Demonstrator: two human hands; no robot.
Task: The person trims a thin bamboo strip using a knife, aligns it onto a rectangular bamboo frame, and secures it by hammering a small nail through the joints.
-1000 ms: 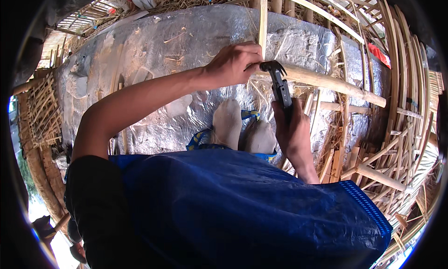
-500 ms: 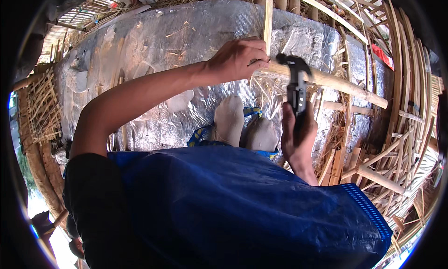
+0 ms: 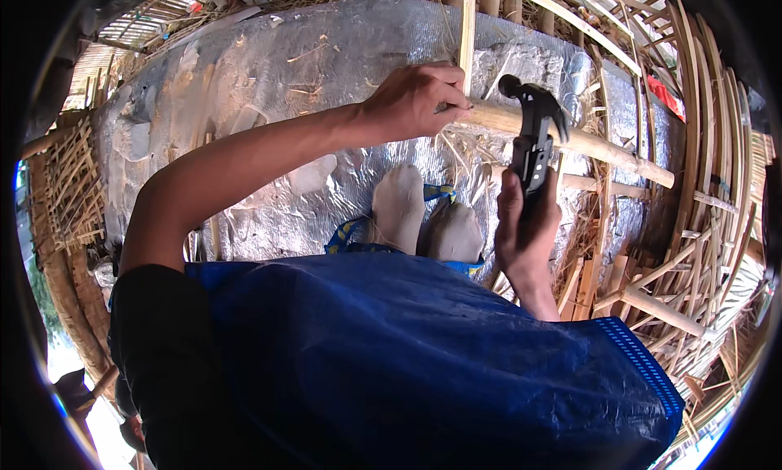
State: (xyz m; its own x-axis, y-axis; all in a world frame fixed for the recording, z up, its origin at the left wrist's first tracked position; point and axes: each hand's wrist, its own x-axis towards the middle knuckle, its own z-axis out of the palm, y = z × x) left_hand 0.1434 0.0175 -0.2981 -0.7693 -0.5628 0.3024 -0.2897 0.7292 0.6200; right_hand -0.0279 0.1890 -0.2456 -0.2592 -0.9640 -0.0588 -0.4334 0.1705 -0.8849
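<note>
My left hand [image 3: 417, 103] is closed at the left end of a bamboo pole [image 3: 603, 147], where an upright pale bamboo strip [image 3: 467, 30] meets it. A thin dark thing shows among its fingers, too small to make out. In my right hand [image 3: 528, 238] is a black claw hammer [image 3: 533, 148], gripped by its handle with the head upward. The hammer head is over the pole in this view, to the right of my left hand. Whether it touches the pole cannot be told.
Silvery foil sheeting [image 3: 285, 185] lies beneath, with straw bits on it. My feet [image 3: 397, 209], in pale coverings with blue-and-yellow straps, are below the pole. Bundled bamboo strips [image 3: 709, 144] line the right side. A woven bamboo lattice [image 3: 80, 185] is at left.
The hammer and my right hand have shifted slightly right, and the hammer head has tilted clockwise. My left hand stays at the pole's end.
</note>
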